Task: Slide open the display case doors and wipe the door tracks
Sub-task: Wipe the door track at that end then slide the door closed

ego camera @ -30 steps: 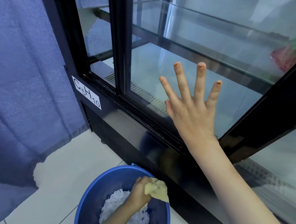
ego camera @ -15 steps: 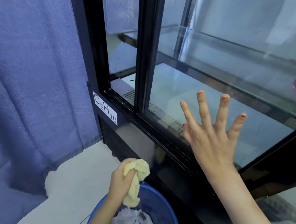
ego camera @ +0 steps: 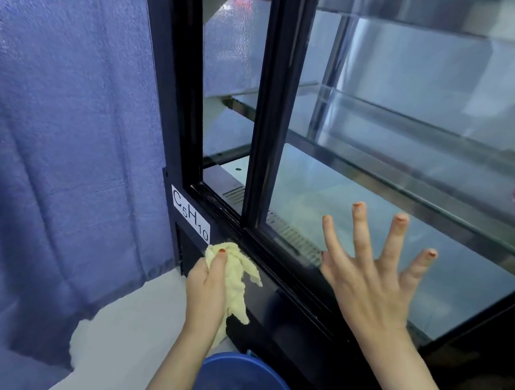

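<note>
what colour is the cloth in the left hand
Pale yellow cloth, held by the left hand; head view.

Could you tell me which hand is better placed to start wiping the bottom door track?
The left hand: it grips the yellow cloth right beside the exposed bottom track. The right hand is spread flat on the sliding glass door, with no cloth.

Left hand, lower centre: fist closed, thumb up. Right hand, right of centre: flat, fingers spread, forearm extended.
</note>
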Motion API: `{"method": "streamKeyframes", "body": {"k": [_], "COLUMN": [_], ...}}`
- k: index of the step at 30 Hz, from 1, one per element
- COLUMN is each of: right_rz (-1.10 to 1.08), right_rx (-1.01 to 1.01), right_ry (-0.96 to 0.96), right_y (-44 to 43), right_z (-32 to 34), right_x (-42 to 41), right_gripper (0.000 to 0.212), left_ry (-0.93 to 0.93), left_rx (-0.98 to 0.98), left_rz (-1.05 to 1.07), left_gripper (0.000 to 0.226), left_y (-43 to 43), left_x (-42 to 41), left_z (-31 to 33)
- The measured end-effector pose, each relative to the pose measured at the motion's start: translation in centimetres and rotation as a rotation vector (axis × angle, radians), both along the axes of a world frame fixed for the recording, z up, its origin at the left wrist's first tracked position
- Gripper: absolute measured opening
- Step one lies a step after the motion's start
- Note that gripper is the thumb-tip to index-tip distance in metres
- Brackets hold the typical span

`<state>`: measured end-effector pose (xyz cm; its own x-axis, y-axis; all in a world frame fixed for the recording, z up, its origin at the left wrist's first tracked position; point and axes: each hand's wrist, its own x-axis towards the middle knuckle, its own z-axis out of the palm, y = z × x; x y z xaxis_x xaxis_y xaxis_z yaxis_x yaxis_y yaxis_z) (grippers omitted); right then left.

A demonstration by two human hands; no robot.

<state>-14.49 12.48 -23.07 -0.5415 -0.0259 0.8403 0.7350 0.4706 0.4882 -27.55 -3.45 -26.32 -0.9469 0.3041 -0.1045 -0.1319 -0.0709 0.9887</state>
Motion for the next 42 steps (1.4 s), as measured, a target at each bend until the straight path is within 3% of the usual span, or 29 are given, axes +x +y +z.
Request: {"method": "streamKeyframes", "body": {"k": [7, 13, 18, 20, 27, 31, 34, 37, 39, 42], "right_rz": [0.124, 0.39, 0.004, -0.023, -0.003, 0.015, 0.037, 0.015, -0.003, -0.023], "right_rx": [-0.012, -0.044, 0.102, 0.1, 0.063, 0.057, 0.056, 0.076, 0.097, 0.122], "right_ry": [0.086, -0.027, -0.255, -0.259, -0.277, -0.27, -0.261, -0.263, -0.262, -0.259], "right_y": [-1.5, -1.9, -0.1, 0.1, 0.4, 0.7, 0.8, 0.8, 0.7, 0.7], "right_z": [1.4, 5.0, 4.3, 4.0, 4.0, 3.9, 4.0, 4.1, 4.1, 4.0], "right_x": [-2.0, -7.1, -7.9, -7.6, -6.8, -6.0, -5.4, -4.8, -4.5, -4.1], "right_gripper": [0.016, 0.025, 0.059, 0.065, 0.067, 0.056, 0.055, 0.056, 0.056, 0.055], "left_ry": [-0.039, -0.055, -0.084, -0.035, 0.107, 0.161, 0.361, 0.735, 0.998, 1.152], "left_rx": [0.059, 0.124, 0.238, 0.233, 0.211, 0.177, 0.025, -0.363, -0.584, -0.641], "left_rz": [-0.056, 0.1, 0.178, 0.197, 0.34, 0.233, -0.116, -0.521, -0.566, -0.601], "left_gripper": [0.024, 0.014, 0.024, 0.027, 0.021, 0.024, 0.032, 0.022, 0.026, 0.04], "left_y": [-0.3, 0.6, 0.9, 0.9, 0.7, 2.5, 4.4, 5.8, 5.9, 5.4], "left_x": [-0.3, -1.8, -2.5, -3.0, -5.3, -6.8, -8.4, -9.4, -9.8, -10.8], "left_z": [2.3, 2.4, 2.8, 3.0, 3.5, 3.6, 1.8, -1.8, -3.4, -3.8]}}
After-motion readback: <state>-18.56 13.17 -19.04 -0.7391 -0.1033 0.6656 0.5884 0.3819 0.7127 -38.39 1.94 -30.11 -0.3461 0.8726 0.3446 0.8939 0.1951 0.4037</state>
